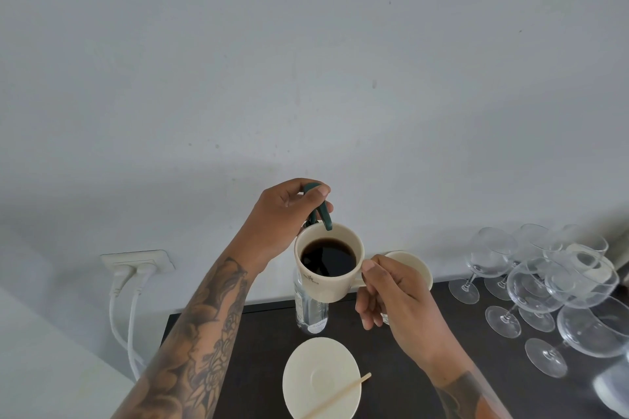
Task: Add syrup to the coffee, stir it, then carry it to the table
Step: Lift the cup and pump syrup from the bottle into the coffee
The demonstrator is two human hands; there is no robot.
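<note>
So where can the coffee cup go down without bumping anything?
The saucer is mostly bare, with only the stir stick across its near right edge. Dark tabletop is also free left of the saucer and syrup bottle, under the left hand's arm. The right side is crowded with wine glasses, behind the right hand holding the cup.

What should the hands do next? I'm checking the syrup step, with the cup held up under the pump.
Probably press the green pump head down with the left hand. Its spout sits over the rim of the cup, which the right hand holds under it by the handle, and the coffee looks plain black.
</note>
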